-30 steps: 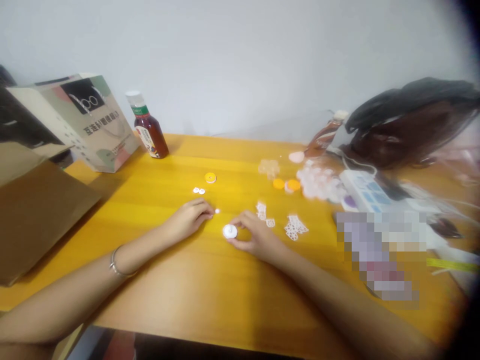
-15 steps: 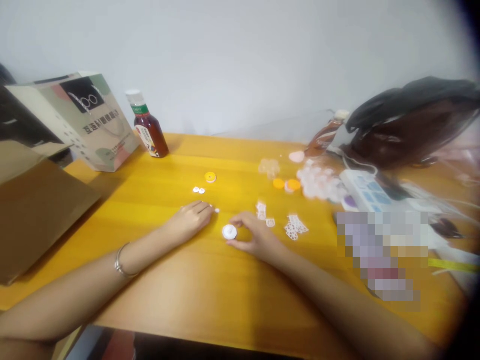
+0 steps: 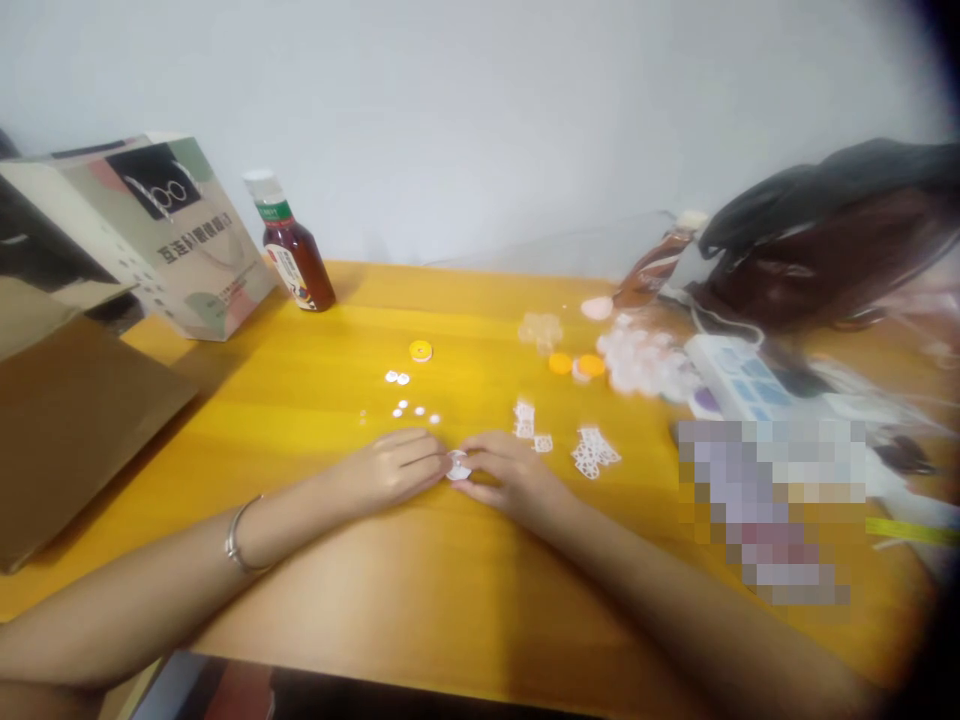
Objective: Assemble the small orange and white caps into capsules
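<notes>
My right hand pinches a small white disc by its edge, just above the yellow table. My left hand has its fingers pressed together, and their tips meet the disc from the left. Anything between those fingertips is hidden. Several tiny white pieces lie beyond the left hand. Further back are two small white rounds and a yellow ring-like disc. Beyond and beside the right hand lie white lace-like cutouts.
At the left stand a cardboard box, a paper bag and a bottle with a white cap. To the right are a heap of pale round pieces, orange discs, a power strip, a brown bottle and a dark bag.
My left hand has come away from the tiny white pieces, moving right and nearer to me, to the disc. More of those pieces now show. My right hand keeps hold of the disc.
</notes>
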Motion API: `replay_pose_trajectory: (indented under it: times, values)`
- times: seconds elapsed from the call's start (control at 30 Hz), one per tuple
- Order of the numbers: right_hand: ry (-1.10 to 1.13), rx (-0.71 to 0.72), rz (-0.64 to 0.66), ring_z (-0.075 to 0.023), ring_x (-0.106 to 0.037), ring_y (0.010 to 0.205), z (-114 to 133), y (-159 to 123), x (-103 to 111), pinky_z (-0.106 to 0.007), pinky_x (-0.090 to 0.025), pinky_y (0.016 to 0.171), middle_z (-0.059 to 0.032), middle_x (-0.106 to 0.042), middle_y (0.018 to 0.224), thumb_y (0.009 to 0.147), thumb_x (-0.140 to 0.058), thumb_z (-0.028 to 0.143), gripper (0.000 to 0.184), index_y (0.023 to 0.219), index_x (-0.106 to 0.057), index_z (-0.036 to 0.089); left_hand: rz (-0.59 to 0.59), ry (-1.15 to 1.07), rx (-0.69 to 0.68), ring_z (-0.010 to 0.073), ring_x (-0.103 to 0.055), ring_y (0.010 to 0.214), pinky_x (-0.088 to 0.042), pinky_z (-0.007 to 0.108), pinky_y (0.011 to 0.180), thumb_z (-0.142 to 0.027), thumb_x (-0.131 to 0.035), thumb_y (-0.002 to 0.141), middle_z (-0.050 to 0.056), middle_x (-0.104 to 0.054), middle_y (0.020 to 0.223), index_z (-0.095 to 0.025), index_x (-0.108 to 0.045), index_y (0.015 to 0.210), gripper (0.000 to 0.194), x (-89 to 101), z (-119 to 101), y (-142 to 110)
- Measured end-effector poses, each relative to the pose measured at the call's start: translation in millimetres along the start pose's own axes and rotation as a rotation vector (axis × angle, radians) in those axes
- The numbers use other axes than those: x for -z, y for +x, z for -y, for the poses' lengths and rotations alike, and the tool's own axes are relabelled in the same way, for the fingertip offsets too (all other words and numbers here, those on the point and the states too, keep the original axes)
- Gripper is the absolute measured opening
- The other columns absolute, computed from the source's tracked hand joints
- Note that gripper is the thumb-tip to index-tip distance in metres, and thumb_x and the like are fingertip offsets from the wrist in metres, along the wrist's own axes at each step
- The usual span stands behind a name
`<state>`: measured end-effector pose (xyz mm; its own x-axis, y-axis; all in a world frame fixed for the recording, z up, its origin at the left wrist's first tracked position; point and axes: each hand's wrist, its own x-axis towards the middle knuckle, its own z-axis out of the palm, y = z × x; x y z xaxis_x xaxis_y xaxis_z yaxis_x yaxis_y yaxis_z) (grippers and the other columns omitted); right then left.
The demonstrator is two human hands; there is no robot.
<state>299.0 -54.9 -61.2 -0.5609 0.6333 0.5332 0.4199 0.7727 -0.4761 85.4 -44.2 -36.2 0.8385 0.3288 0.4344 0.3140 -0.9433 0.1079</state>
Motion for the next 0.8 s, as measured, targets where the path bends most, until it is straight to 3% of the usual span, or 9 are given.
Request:
replay_pose_trajectory:
  times: [0.17, 0.4, 0.8]
  values:
    - [0.012, -0.011, 0.004, -0.0171, -0.059, 0.082, 0.5, -0.3, 0.1, -0.032, -0.048, 0.073, -0.006, -0.064, 0.089, 0.078, -0.058, 0.028, 0.009, 0.084, -0.058, 0.022, 0.066, 0.078, -0.054, 0.0147, -0.055, 0.075, -0.047, 0.028, 0.068, -0.014, -0.04, 0.088, 0.007, -0.061, 0.081, -0.014, -0.057, 0.092, 0.017, 1.3, 1.7, 1.0]
    - [0.016, -0.147, 0.057, -0.0191, -0.059, 0.081, 5.6, 1.7, 5.3, -0.033, -0.048, 0.072, -0.0047, -0.063, 0.086, 0.074, -0.062, 0.028, 0.025, 0.096, -0.051, 0.022, 0.097, 0.154, -0.103, 0.0168, -0.055, 0.08, -0.045, 0.03, 0.069, -0.013, -0.043, 0.087, 0.009, -0.062, 0.087, -0.013, -0.056, 0.097, 0.016, 4.3, 0.9, -0.2]
    - [0.024, -0.132, 0.069, -0.019, -0.058, 0.086, 4.2, 0.2, 4.3, -0.034, -0.048, 0.074, -0.0058, -0.062, 0.092, 0.076, -0.06, 0.027, 0.028, 0.101, -0.049, 0.021, 0.09, 0.204, -0.138, 0.0173, -0.056, 0.081, -0.045, 0.031, 0.069, -0.013, -0.044, 0.086, 0.01, -0.063, 0.091, -0.012, -0.054, 0.102, 0.019, 3.1, -0.4, 0.8]
